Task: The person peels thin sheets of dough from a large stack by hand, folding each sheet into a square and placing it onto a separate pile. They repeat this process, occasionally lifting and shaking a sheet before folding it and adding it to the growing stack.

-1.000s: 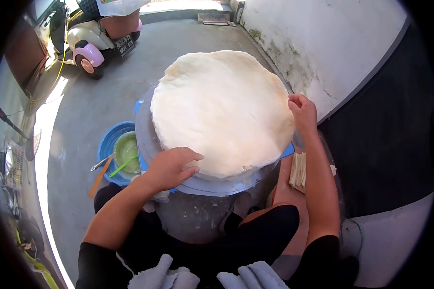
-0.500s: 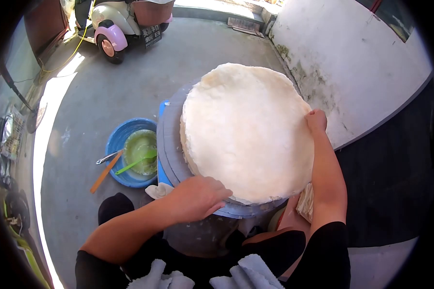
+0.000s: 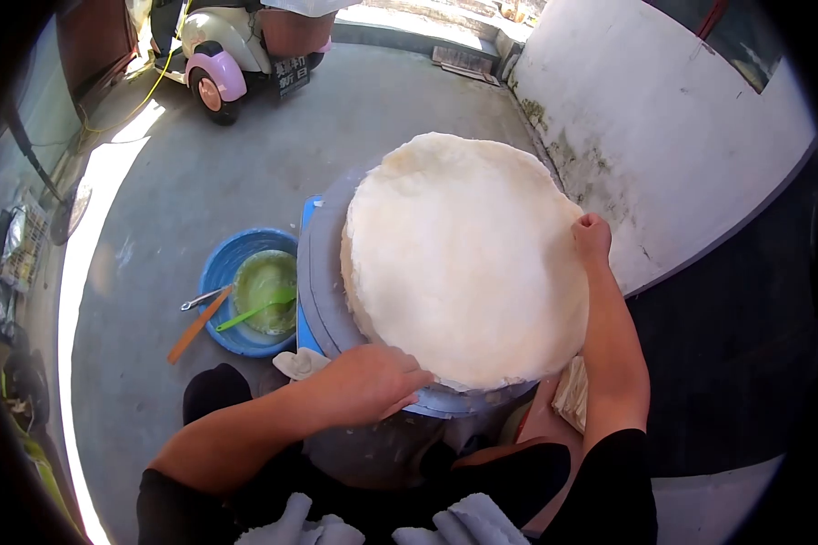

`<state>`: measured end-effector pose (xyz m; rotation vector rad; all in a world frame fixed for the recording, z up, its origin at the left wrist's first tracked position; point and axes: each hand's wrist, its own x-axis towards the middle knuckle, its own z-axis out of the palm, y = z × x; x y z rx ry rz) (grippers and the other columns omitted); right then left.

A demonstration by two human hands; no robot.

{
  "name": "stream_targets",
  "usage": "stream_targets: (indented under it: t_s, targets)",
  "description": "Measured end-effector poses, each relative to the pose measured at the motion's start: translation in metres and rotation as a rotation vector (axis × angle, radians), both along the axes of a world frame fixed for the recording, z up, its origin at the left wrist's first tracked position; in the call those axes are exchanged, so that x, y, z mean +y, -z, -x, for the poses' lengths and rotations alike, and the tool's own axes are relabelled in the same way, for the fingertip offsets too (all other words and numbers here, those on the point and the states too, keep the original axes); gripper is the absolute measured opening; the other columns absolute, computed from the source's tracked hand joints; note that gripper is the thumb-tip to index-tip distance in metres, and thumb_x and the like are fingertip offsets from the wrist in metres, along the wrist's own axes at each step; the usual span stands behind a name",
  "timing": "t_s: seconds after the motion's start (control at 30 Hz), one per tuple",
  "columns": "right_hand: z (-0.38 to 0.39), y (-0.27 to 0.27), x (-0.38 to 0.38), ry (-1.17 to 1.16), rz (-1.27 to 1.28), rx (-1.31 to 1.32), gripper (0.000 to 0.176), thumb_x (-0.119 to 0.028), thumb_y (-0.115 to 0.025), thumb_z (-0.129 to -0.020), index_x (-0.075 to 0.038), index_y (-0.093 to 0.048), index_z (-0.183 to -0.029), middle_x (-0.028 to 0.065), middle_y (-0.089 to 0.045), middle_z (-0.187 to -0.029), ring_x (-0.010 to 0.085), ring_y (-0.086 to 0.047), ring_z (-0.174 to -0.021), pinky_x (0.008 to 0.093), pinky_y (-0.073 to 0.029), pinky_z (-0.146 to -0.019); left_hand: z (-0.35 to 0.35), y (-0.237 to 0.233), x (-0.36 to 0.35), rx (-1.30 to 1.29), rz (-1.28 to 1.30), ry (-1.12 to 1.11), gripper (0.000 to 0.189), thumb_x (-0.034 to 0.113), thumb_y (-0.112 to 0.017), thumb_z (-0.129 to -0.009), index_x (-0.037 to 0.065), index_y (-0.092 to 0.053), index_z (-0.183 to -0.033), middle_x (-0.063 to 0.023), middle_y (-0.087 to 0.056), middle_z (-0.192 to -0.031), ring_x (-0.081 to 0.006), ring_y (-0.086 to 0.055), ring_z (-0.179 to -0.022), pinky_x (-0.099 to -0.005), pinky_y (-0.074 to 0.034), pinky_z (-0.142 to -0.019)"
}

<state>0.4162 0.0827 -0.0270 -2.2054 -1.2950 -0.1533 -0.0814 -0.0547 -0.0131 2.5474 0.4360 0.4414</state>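
Observation:
A large, round, pale sheet (image 3: 463, 263) with an uneven rim lies on top of a thick stack, above a grey round board (image 3: 323, 272). My right hand (image 3: 593, 238) is closed at the sheet's right edge, pinching it. At the lower left edge, my left hand (image 3: 373, 383) has its fingers bent together against the rim; its fingertips seem to grip the edge. Below the board's left side, a whitish cloth (image 3: 301, 363) shows beside my left forearm.
On the floor at left stands a blue basin (image 3: 216, 272) with greenish liquid, a green spoon (image 3: 256, 312), a wooden stick (image 3: 195, 329) and a metal-handled tool. A scooter (image 3: 218, 64) is at the upper left. A white wall (image 3: 645, 136) rises at right.
The view has shifted slightly, so the sheet and board appear a little lower. Both hands remain at the same edges of the sheet.

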Motion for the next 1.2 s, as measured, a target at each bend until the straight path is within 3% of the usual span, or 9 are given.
stream_targets:
  t_s: [0.37, 0.43, 0.53, 0.67, 0.73, 0.77, 0.83, 1.03, 1.2]
  targets:
    - [-0.004, 0.019, 0.018, -0.07, 0.162, 0.067, 0.02, -0.014, -0.076, -0.075, 0.0, -0.063, -0.08, 0.0055, -0.062, -0.066, 0.016, -0.059, -0.057, 0.0334, -0.045, -0.05, -0.005, 0.004, 0.002, 0.006, -0.004, 0.053, 0.024, 0.02, -0.066, -0.088, 0.007, -0.062, -0.108, -0.0105, -0.064, -0.089, -0.0303, -0.064, -0.088, -0.0423, -0.052, -0.077]
    - [0.023, -0.007, 0.013, -0.275, 0.097, 0.712, 0.021, -0.01, -0.074, -0.075, 0.0, -0.064, -0.09, 0.0037, -0.06, -0.065, 0.0143, -0.058, -0.056, 0.0327, -0.043, -0.047, -0.005, 0.005, 0.002, 0.0, 0.002, 0.056, 0.023, 0.02, -0.066, -0.088, 0.007, -0.062, -0.108, -0.0104, -0.064, -0.089, -0.0305, -0.064, -0.089, -0.0424, -0.052, -0.077]
    - [0.044, -0.016, 0.006, -0.176, 0.066, 0.561, 0.023, -0.006, -0.071, -0.077, 0.001, -0.064, -0.097, 0.0032, -0.06, -0.067, 0.0127, -0.057, -0.055, 0.032, -0.042, -0.043, -0.006, 0.006, 0.001, -0.001, 0.007, 0.061, 0.023, 0.019, -0.066, -0.088, 0.007, -0.062, -0.107, -0.0105, -0.064, -0.09, -0.0308, -0.064, -0.089, -0.0429, -0.053, -0.077]
    - [0.072, -0.022, 0.007, -0.27, 0.016, 0.696, 0.023, -0.002, -0.067, -0.079, 0.002, -0.065, -0.102, 0.0053, -0.065, -0.076, 0.0139, -0.061, -0.059, 0.0314, -0.048, -0.049, -0.006, 0.002, 0.001, 0.046, 0.019, 0.068, 0.028, 0.019, -0.067, -0.088, 0.006, -0.062, -0.112, -0.0113, -0.064, -0.093, -0.0313, -0.064, -0.091, -0.0428, -0.052, -0.078]
    - [0.1, -0.029, 0.005, -0.655, 0.059, 0.918, 0.029, -0.001, -0.064, -0.082, 0.004, -0.064, -0.11, 0.008, -0.069, -0.087, 0.0153, -0.065, -0.065, 0.0302, -0.054, -0.057, -0.005, 0.001, 0.004, 0.096, 0.033, 0.083, 0.033, 0.018, -0.067, -0.088, 0.004, -0.061, -0.117, -0.0123, -0.064, -0.098, -0.0317, -0.064, -0.094, -0.0426, -0.052, -0.08]
    - [0.104, -0.024, 0.005, -0.648, 0.061, 0.925, 0.029, -0.001, -0.064, -0.082, 0.004, -0.064, -0.11, 0.008, -0.069, -0.087, 0.0153, -0.065, -0.065, 0.0302, -0.054, -0.057, -0.005, 0.001, 0.004, 0.085, 0.038, 0.072, 0.033, 0.018, -0.068, -0.088, 0.005, -0.061, -0.117, -0.0123, -0.064, -0.098, -0.032, -0.064, -0.095, -0.043, -0.052, -0.08]
    - [0.109, -0.021, 0.007, -0.459, 0.131, 0.945, 0.024, -0.002, -0.065, -0.081, 0.002, -0.068, -0.104, -0.0002, -0.062, -0.074, 0.0076, -0.054, -0.058, 0.0252, -0.042, -0.052, -0.006, 0.001, 0.004, 0.075, 0.035, 0.073, 0.033, 0.019, -0.068, -0.087, 0.005, -0.062, -0.117, -0.0124, -0.064, -0.098, -0.0322, -0.063, -0.095, -0.0434, -0.052, -0.08]
    - [0.206, -0.069, -0.066, -0.629, 0.254, 1.124, 0.035, -0.006, -0.062, -0.087, 0.0, -0.066, -0.12, -0.0051, -0.054, -0.065, 0.0048, -0.043, -0.048, 0.023, -0.032, -0.042, -0.001, 0.012, 0.019, -0.076, -0.002, -0.05, 0.039, 0.017, -0.071, -0.084, 0.007, -0.06, -0.121, -0.0122, -0.066, -0.103, -0.0326, -0.063, -0.098, -0.0424, -0.052, -0.085]
    - [0.264, -0.096, -0.154, -0.966, 0.415, 1.189, 0.036, -0.004, -0.06, -0.094, 0.0, -0.061, -0.13, -0.007, -0.05, -0.066, 0.0019, -0.039, -0.054, 0.0212, -0.03, -0.048, 0.001, 0.008, 0.04, -0.215, -0.003, -0.469, 0.054, 0.014, -0.074, -0.081, 0.006, -0.055, -0.131, -0.0161, -0.061, -0.124, -0.0356, -0.058, -0.114, -0.0424, -0.049, -0.096]
